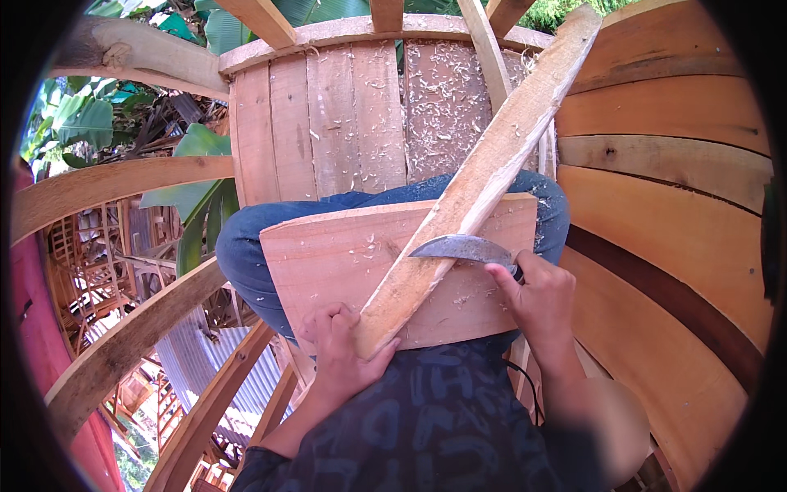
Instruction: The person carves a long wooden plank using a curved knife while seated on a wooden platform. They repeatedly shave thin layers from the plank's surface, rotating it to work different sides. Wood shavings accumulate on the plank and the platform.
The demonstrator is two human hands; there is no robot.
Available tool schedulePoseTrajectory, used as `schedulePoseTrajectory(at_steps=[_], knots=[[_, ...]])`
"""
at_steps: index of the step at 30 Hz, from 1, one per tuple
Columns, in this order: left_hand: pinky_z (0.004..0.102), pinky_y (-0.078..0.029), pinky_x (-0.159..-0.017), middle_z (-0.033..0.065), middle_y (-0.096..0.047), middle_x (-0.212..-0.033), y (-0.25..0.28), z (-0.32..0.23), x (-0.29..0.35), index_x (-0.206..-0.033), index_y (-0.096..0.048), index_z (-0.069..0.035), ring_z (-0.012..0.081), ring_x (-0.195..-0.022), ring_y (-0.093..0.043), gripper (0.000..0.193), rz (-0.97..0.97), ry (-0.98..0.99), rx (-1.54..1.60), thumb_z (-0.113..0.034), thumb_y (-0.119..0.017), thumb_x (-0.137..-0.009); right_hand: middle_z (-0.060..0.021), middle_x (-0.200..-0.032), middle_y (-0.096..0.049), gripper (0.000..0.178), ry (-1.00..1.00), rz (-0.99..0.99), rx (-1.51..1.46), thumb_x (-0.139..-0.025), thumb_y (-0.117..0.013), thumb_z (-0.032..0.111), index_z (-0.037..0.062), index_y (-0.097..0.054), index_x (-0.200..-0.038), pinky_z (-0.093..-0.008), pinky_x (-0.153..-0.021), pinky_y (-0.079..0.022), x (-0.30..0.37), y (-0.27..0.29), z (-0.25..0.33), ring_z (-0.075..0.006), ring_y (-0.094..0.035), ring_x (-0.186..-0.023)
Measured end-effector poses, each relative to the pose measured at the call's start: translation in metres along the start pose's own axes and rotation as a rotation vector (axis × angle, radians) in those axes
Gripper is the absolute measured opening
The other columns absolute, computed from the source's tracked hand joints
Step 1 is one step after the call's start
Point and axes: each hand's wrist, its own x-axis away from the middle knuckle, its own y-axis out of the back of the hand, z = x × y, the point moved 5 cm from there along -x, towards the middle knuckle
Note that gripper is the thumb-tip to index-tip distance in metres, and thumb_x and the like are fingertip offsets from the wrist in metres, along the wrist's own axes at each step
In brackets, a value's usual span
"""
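A long wooden slat (488, 164) slants from near my waist up to the far right, with pale freshly cut wood along its right edge. Around its near end, my left hand (343, 348) is closed. My right hand (541, 289) grips the handle of a curved knife (466, 247), most of the handle hidden by the fingers. The blade lies across the slat, its tip pointing left. Beneath the slat, a wide wooden board (316, 266) rests on my lap over crossed legs in jeans.
Wood shavings litter the plank floor (328, 123) ahead. Curved orange-brown wall boards (664, 123) rise close on my right. Wooden beams (139, 348) with open gaps run along the left, above corrugated metal sheets (197, 357). Banana leaves (201, 197) show through the gaps.
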Motion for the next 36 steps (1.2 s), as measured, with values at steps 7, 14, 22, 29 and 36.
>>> schedulePoseTrajectory(at_steps=[7,14,22,29,36], knots=[[0.0445,-0.025,-0.083,0.0142,-0.046,-0.101,-0.001,0.0,0.0,-0.103,-0.05,-0.004,0.0302,-0.096,-0.041,0.062,0.008,0.017,0.024,-0.033,-0.085,-0.061,-0.0131,-0.054,-0.052,0.056,0.038,-0.126,0.157,-0.079,-0.067,0.056,0.0057,-0.05,-0.061,-0.0394,-0.044,-0.042,-0.032,0.011,-0.027,-0.0327,-0.055,-0.049],[0.0423,-0.026,-0.082,0.0132,-0.044,-0.1,-0.001,0.005,0.004,-0.103,-0.045,-0.005,0.0278,-0.093,-0.042,0.066,0.015,0.013,-0.037,-0.029,-0.086,-0.057,-0.0184,-0.053,-0.046,0.065,-0.532,-0.232,0.136,-0.094,-0.049,0.056,-0.0035,-0.055,-0.068,-0.0434,-0.051,-0.036,-0.056,0.056,-0.121,-0.0319,-0.045,-0.05],[0.0431,-0.027,-0.083,0.0132,-0.044,-0.099,-0.003,0.001,0.001,-0.103,-0.045,-0.005,0.0281,-0.093,-0.041,0.065,0.011,-0.002,-0.01,-0.029,-0.086,-0.058,-0.0137,-0.056,-0.052,0.053,-0.054,0.029,-0.029,-0.082,-0.067,0.051,0.0036,-0.052,-0.064,-0.0391,-0.047,-0.042,0.001,0.014,0.006,-0.0321,-0.054,-0.05],[0.0418,-0.027,-0.084,0.0133,-0.046,-0.097,0.0,-0.002,-0.001,-0.102,-0.045,-0.004,0.0281,-0.093,-0.042,0.065,0.004,-0.002,-0.037,-0.03,-0.086,-0.058,-0.0139,-0.052,-0.052,0.056,-0.009,-0.064,0.186,-0.079,-0.068,0.053,0.0053,-0.049,-0.059,-0.0405,-0.044,-0.042,-0.031,0.015,-0.027,-0.0336,-0.055,-0.049],[0.0435,-0.025,-0.084,0.0133,-0.044,-0.1,-0.002,0.005,0.003,-0.103,-0.045,-0.004,0.0276,-0.093,-0.041,0.065,-0.013,-0.025,-0.01,-0.031,-0.086,-0.059,-0.0193,-0.053,-0.051,0.06,-0.251,-0.216,0.169,-0.086,-0.062,0.054,-0.001,-0.053,-0.063,-0.0428,-0.046,-0.039,-0.062,0.039,-0.075,-0.0372,-0.051,-0.048]])
